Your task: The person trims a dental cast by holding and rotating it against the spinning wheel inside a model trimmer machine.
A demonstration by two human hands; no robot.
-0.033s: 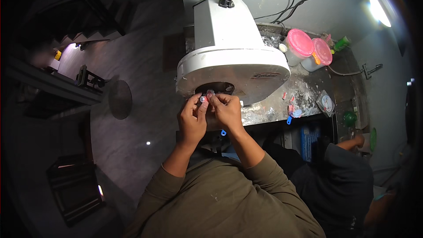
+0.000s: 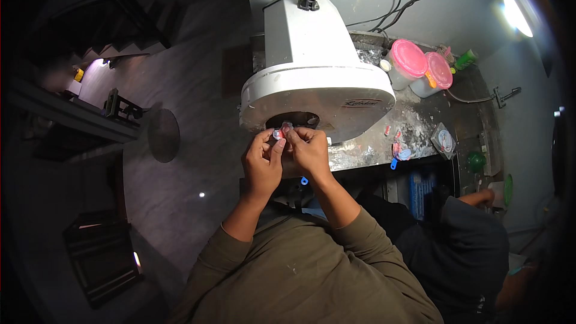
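My left hand (image 2: 262, 165) is closed, fingertips and thumb around a small white-and-red piece (image 2: 278, 134) whose exact kind is too small to make out. My right hand (image 2: 311, 153) pinches the red, partly clear side of it, or a second bit touching it; I cannot tell which. Both hands meet just in front of the dark round opening (image 2: 309, 120) in a white bench machine (image 2: 336, 105). The fingers cover much of the held piece.
Right of the machine, a powder-stained bench (image 2: 354, 155) bears red and white scraps (image 2: 403, 153), a blue-handled tool (image 2: 393, 164) and a clear square dish (image 2: 444, 141). Pink-lidded tubs (image 2: 409, 59) stand behind. A person in dark clothes (image 2: 462, 252) sits close on my right.
My left thumb has shifted slightly downward on the small piece, showing more of its white part. On the right, the other person's hand has moved a little.
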